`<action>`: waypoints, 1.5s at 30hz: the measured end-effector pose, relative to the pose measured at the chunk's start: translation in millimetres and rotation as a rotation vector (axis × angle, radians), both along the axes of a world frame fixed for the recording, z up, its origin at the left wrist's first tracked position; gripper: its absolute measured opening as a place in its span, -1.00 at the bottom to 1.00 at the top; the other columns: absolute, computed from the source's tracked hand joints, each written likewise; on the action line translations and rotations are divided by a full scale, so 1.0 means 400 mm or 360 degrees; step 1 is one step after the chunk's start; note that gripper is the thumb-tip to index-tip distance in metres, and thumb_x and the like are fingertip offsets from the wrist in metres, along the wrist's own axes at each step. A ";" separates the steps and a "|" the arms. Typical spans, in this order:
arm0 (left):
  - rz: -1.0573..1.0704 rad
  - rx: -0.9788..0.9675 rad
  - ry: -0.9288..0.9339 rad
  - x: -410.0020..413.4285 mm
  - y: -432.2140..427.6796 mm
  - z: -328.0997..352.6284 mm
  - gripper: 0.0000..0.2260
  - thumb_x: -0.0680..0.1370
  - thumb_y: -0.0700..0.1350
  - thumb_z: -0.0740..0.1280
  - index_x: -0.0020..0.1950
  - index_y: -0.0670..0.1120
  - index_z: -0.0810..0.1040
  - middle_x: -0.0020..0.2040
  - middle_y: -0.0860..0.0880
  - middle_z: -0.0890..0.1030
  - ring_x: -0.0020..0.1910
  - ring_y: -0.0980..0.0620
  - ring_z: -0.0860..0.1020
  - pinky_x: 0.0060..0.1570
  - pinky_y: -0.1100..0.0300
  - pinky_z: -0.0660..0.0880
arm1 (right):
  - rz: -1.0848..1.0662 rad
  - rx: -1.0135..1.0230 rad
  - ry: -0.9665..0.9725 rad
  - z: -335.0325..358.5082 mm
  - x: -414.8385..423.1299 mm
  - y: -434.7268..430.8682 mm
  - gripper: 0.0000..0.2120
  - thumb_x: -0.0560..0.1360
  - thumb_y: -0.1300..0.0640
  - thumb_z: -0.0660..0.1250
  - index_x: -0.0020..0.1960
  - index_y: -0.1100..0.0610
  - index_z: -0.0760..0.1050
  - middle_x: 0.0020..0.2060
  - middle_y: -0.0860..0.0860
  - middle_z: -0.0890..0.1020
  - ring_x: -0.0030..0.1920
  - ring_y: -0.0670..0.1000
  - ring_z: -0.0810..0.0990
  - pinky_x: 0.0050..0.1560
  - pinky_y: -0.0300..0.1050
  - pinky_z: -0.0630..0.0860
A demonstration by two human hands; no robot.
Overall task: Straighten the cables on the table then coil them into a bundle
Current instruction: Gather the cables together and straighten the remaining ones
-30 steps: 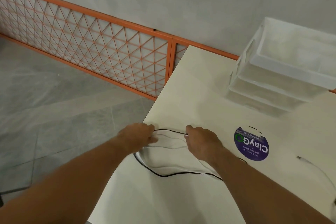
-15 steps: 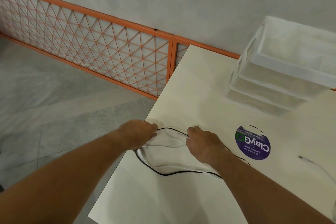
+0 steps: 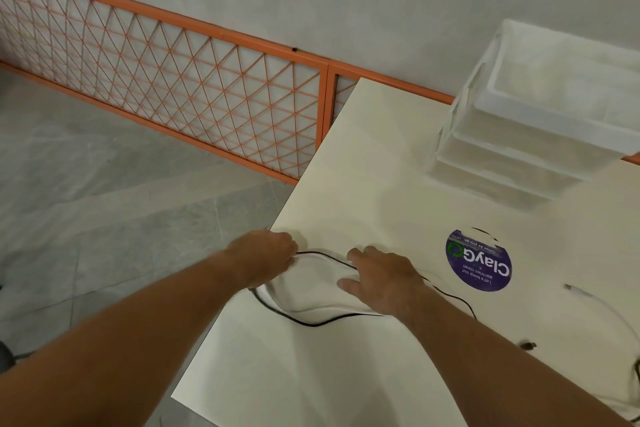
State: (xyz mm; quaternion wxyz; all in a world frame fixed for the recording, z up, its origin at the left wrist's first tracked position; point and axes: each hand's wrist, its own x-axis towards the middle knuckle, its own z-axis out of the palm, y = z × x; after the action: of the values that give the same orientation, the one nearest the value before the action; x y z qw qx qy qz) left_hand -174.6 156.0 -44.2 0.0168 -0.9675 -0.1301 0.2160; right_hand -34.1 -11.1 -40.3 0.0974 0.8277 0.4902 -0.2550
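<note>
My left hand (image 3: 265, 258) covers the point where the black cable (image 3: 304, 322) and white cable (image 3: 322, 308) meet it, so my grip there cannot be read. Right of the purple sticker (image 3: 478, 260), my right forearm hides part of the black cable. The second white cable (image 3: 604, 305) and the stacked trays (image 3: 540, 135) run past the frame's right edge.

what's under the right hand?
Black cable and white cable run under the right hand on the table. Whether the fingers pinch them or just press is hidden by the hand.
</note>
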 end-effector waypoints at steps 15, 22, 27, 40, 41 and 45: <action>-0.0170 -0.0087 0.0000 -0.106 -0.041 -0.022 -0.73 0.65 0.05 0.07 0.25 -0.01 0.42 0.16 -0.02 0.56 0.12 -0.09 0.55 0.04 0.07 0.43 | 0.0104 0.0107 -0.0180 -0.015 -0.044 -0.027 -0.72 0.52 0.25 0.15 0.21 0.08 0.38 0.14 0.05 0.42 -0.02 0.17 0.58 -0.20 -0.06 0.31; -0.0397 0.0111 -0.0092 -0.121 -0.034 -0.059 -0.77 0.65 0.01 0.11 0.16 -0.03 0.49 0.10 -0.01 0.52 0.04 -0.07 0.55 -0.18 0.07 0.41 | 0.0135 0.0143 -0.0238 -0.018 -0.073 -0.045 -0.71 0.51 0.27 0.19 0.21 0.08 0.39 0.14 0.03 0.46 0.08 0.11 0.53 -0.18 -0.09 0.30; -0.0707 0.0159 -0.0390 -0.140 -0.001 -0.100 -0.87 0.39 0.00 0.45 -0.30 0.00 0.56 -0.31 0.05 0.54 -0.47 0.03 0.50 -0.60 0.27 0.39 | 0.0143 0.0175 -0.0263 -0.022 -0.090 -0.059 -0.76 0.54 0.21 0.18 0.20 0.07 0.39 0.12 0.00 0.50 0.09 0.08 0.51 -0.16 -0.11 0.30; -0.0741 0.0312 -0.0497 -0.109 -0.017 -0.085 -0.75 0.48 -0.04 0.14 -0.29 -0.07 0.54 -0.42 -0.02 0.53 -0.50 -0.02 0.48 -0.48 0.21 0.41 | 0.0031 0.0157 -0.0110 -0.022 -0.107 -0.075 -0.61 0.57 -0.18 0.14 0.26 0.06 0.38 0.17 0.03 0.50 0.18 0.12 0.46 0.04 -0.03 0.41; -0.0711 0.0325 -0.0443 -0.106 -0.016 -0.085 -0.79 0.46 0.00 0.25 -0.31 -0.06 0.54 -0.42 -0.02 0.53 -0.50 -0.03 0.48 -0.49 0.21 0.42 | 0.0063 0.0185 -0.0179 -0.025 -0.109 -0.074 -0.69 0.61 -0.08 0.11 0.25 0.06 0.37 0.16 0.03 0.51 0.16 0.12 0.46 0.00 -0.04 0.40; -0.0451 0.0236 -0.0225 -0.093 -0.045 -0.038 -0.76 0.43 0.00 0.45 -0.11 -0.17 0.57 -0.22 -0.13 0.57 -0.34 -0.12 0.57 -0.41 0.14 0.50 | 0.0200 0.0225 -0.0402 -0.031 -0.121 -0.067 -0.79 0.61 0.11 0.12 0.22 0.10 0.36 0.13 0.05 0.54 0.13 0.12 0.46 -0.04 -0.03 0.34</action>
State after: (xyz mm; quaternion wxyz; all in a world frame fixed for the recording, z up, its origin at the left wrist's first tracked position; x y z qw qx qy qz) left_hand -212.0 138.1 -59.5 0.1090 -0.9851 -0.0089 0.1326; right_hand -82.3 -38.0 -52.5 0.1154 0.8258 0.5415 -0.1070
